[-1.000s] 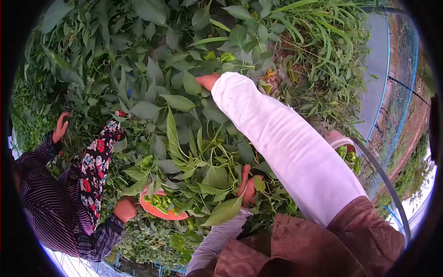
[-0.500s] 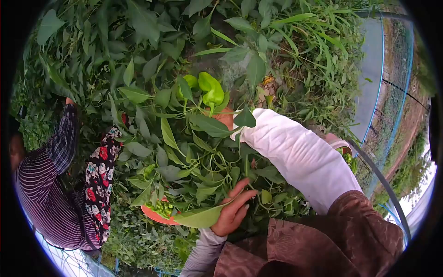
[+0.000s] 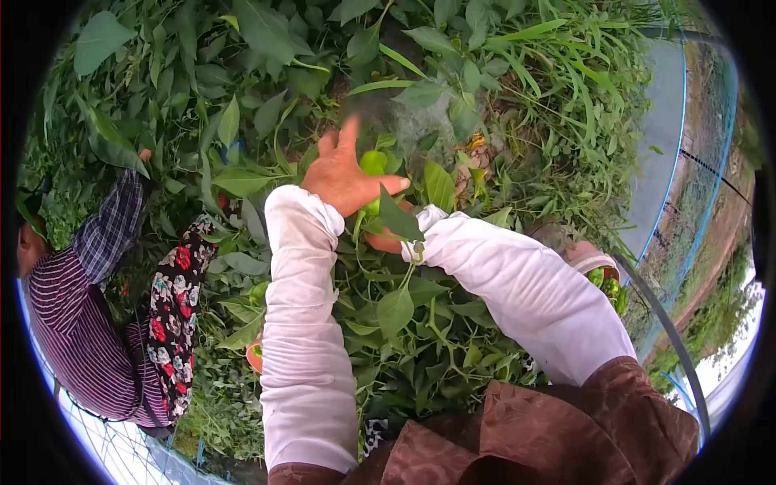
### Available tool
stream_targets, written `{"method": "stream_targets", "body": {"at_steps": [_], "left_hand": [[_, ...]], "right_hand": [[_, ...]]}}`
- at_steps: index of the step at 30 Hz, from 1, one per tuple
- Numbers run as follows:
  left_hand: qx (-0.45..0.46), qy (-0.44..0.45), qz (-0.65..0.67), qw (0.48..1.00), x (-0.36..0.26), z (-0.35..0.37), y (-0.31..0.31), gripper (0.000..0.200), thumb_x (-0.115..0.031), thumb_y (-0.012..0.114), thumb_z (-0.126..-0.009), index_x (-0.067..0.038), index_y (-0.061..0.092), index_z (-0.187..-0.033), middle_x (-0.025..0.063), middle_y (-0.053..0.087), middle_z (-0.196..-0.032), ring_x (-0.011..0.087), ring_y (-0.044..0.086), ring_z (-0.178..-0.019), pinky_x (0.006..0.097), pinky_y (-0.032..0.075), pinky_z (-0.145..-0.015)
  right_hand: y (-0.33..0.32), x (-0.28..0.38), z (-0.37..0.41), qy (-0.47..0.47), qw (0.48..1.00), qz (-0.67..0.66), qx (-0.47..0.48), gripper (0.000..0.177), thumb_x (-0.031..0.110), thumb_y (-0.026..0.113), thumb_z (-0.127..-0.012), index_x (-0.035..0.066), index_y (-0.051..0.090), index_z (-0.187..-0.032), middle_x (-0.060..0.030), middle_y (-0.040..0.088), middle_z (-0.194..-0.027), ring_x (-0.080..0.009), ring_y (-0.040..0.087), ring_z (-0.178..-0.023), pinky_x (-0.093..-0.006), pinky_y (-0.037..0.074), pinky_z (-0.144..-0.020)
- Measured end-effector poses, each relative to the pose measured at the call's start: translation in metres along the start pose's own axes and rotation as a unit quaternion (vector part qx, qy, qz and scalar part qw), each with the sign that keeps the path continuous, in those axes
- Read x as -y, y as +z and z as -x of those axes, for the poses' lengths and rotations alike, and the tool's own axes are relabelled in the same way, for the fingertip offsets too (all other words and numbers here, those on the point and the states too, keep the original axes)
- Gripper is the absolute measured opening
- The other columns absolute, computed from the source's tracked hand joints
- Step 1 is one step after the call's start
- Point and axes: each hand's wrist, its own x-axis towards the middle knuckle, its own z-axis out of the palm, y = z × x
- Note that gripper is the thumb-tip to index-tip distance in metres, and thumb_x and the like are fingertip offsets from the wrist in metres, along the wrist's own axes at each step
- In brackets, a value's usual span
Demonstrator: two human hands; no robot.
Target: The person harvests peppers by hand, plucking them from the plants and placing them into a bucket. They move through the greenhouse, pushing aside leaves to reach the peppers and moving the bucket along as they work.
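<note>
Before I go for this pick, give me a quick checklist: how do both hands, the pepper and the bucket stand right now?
1. Green pepper in sight: ok, it shows among the leaves beside the left hand.
2. Left hand's grip shut on the pepper: not ok, the fingers are spread open.
3. Right hand grip: cannot tell, a leaf covers most of it.
4. Bucket nearby: ok, it sits beside the right arm with green peppers inside.
5. Co-worker's hand apart from the pepper: ok, it is off to the left in the foliage.
</note>
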Motion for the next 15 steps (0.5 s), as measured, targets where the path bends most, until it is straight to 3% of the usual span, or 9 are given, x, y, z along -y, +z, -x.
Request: {"method": "stream_targets", "body": {"at_steps": [2,4,5,7,8,10,12,14,15], "left_hand": [[0.013,0.016,0.008,1.000,0.008,-0.003,0.002,0.103,-0.041,0.072,-0.058,0.000,0.020,-0.136,0.0256,0.030,-0.133,0.0367,0.031,-0.124,0.0377,0.030,-0.101],[0.019,0.031,0.014,0.999,0.019,0.003,0.002,0.104,-0.042,0.072,-0.057,0.000,0.019,-0.136,0.0258,0.030,-0.133,0.0364,0.031,-0.124,0.0374,0.029,-0.101],[0.018,0.038,0.061,0.997,0.023,0.008,0.003,0.102,-0.040,0.071,-0.057,0.000,0.020,-0.136,0.0261,0.030,-0.133,0.0360,0.031,-0.124,0.0366,0.029,-0.101],[0.005,0.055,0.149,0.987,0.039,0.014,0.010,0.093,-0.031,0.068,-0.061,0.001,0.023,-0.135,0.0242,0.033,-0.131,0.0323,0.034,-0.123,0.0341,0.027,-0.100],[0.004,0.059,0.150,0.987,0.043,0.018,0.010,0.093,-0.031,0.068,-0.061,0.001,0.023,-0.135,0.0242,0.033,-0.131,0.0323,0.034,-0.123,0.0341,0.027,-0.100],[0.023,0.048,0.371,0.927,0.048,0.026,0.010,0.086,-0.022,0.064,-0.063,0.001,0.024,-0.135,0.0213,0.036,-0.129,0.0284,0.035,-0.121,0.0332,0.028,-0.099],[-0.001,0.078,0.380,0.922,0.059,0.028,0.021,0.073,-0.018,0.057,-0.066,0.001,0.031,-0.131,0.0171,0.041,-0.126,0.0249,0.039,-0.117,0.0318,0.030,-0.097],[-0.008,0.129,0.426,0.895,0.070,0.033,0.031,0.053,-0.018,0.052,-0.071,-0.001,0.045,-0.120,0.0138,0.042,-0.122,0.0249,0.040,-0.114,0.0309,0.028,-0.098],[-0.051,0.119,0.443,0.887,0.070,0.040,0.038,0.044,-0.018,0.047,-0.072,0.002,0.050,-0.112,0.0098,0.043,-0.120,0.0223,0.039,-0.115,0.0304,0.027,-0.098]], "right_hand": [[-0.024,0.025,0.012,0.063,0.998,-0.025,-0.013,0.036,0.017,0.052,-0.079,0.011,0.048,-0.114,-0.0098,0.053,-0.110,-0.0261,0.054,-0.099,-0.0359,0.046,-0.078],[-0.099,0.076,0.017,-0.077,0.994,0.059,-0.056,0.021,0.014,0.055,-0.072,0.006,0.059,-0.091,-0.0140,0.059,-0.086,-0.0282,0.060,-0.080,-0.0367,0.048,-0.065],[-0.112,0.095,0.011,0.105,0.993,0.035,0.036,0.020,0.013,0.053,-0.074,0.006,0.060,-0.091,-0.0142,0.060,-0.089,-0.0285,0.059,-0.085,-0.0381,0.047,-0.070],[-0.123,0.103,0.014,0.192,0.967,0.062,0.156,0.019,0.011,0.057,-0.062,0.002,0.060,-0.078,-0.0158,0.060,-0.081,-0.0311,0.059,-0.079,-0.0459,0.045,-0.069],[-0.121,0.103,0.018,0.194,0.966,0.066,0.155,0.019,0.011,0.057,-0.062,0.002,0.060,-0.078,-0.0158,0.060,-0.081,-0.0311,0.059,-0.079,-0.0459,0.045,-0.069],[-0.114,0.102,0.029,0.159,0.971,0.147,0.106,0.016,0.011,0.057,-0.060,0.001,0.060,-0.072,-0.0160,0.060,-0.081,-0.0321,0.059,-0.083,-0.0525,0.041,-0.078],[-0.132,0.113,0.036,0.176,0.969,0.161,0.067,0.027,0.015,0.057,-0.064,0.001,0.060,-0.087,-0.0178,0.060,-0.086,-0.0333,0.058,-0.085,-0.0570,0.037,-0.083],[-0.125,0.109,0.039,0.172,0.954,0.188,-0.159,0.041,0.017,0.058,-0.067,-0.001,0.054,-0.104,-0.0197,0.058,-0.093,-0.0338,0.057,-0.087,-0.0532,0.038,-0.085],[-0.123,0.103,0.036,0.210,0.961,0.138,-0.119,0.058,0.016,0.061,-0.068,-0.002,0.041,-0.120,-0.0210,0.054,-0.102,-0.0345,0.055,-0.092,-0.0458,0.041,-0.084]]}}
